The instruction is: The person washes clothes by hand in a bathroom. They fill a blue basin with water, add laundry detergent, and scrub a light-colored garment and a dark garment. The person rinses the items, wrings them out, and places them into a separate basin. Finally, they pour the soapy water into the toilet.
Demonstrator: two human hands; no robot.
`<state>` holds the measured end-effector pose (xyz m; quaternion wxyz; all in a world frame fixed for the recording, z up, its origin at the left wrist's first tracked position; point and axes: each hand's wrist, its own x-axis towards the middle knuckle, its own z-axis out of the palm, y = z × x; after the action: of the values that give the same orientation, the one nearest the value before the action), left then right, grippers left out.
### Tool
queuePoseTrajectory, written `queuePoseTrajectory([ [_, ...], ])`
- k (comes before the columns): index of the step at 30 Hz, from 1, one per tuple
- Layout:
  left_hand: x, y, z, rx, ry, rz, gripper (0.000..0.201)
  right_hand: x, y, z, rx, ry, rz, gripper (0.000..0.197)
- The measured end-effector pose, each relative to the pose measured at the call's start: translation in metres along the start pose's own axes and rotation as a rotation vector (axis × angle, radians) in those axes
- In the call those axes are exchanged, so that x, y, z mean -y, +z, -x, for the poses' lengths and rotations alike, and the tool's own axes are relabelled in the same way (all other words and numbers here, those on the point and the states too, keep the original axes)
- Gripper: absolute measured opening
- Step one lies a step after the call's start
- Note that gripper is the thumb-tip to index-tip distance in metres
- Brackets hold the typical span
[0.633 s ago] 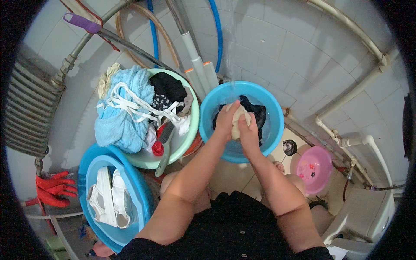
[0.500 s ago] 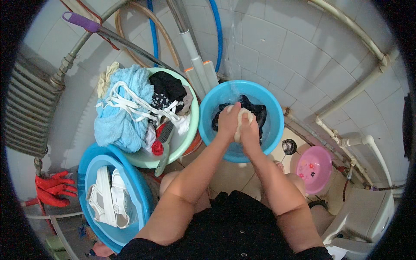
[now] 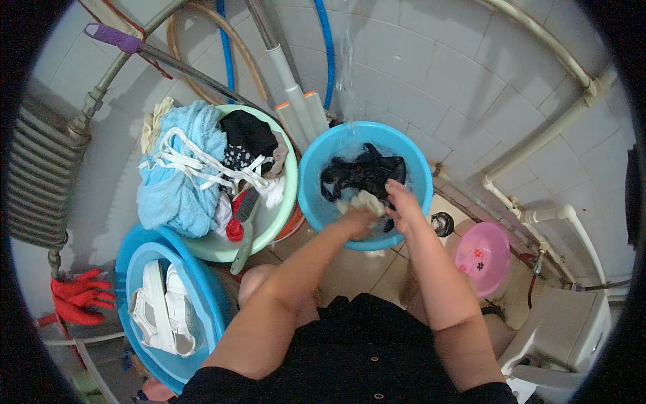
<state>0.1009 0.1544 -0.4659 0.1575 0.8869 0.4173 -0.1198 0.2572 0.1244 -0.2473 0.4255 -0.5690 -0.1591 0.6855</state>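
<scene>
**Working the cream cloth (image 3: 368, 203) low in the basin (image 3: 425, 176)**

You are keeping your left hand (image 3: 360, 223) on the cream cloth, inside the near part of the blue basin; its fingers are blurring and partly hiding, so I cannot tell how firmly they are gripping. Your right hand (image 3: 404, 207) is hovering just beside it, fingers spread and holding nothing. For good work, be turning the cloth with both hands so that every fold is meeting the water, and be keeping it clear of the black clothes (image 3: 367, 174) lying beyond. Be staying inside the rim, since the stream (image 3: 346, 74) is falling at the far side and splashing could follow.

Half a second ago both hands were pressing the cloth between them; now they are parting, the cloth is sitting nearer you, and more black fabric is showing.
</scene>
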Motion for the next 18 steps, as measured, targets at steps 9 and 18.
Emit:
queuePoseTrajectory([
  [9, -0.011, -0.078, 0.028, -0.173, -0.570, 0.277, 0.048, -0.003, -0.024, -0.007, -0.081, -0.023, 0.015, 0.042],
  [18, -0.041, -0.191, 0.055, 0.005, -0.439, 1.979, 0.037, -0.028, -0.032, -0.034, -0.071, 0.007, -0.157, 0.057],
])
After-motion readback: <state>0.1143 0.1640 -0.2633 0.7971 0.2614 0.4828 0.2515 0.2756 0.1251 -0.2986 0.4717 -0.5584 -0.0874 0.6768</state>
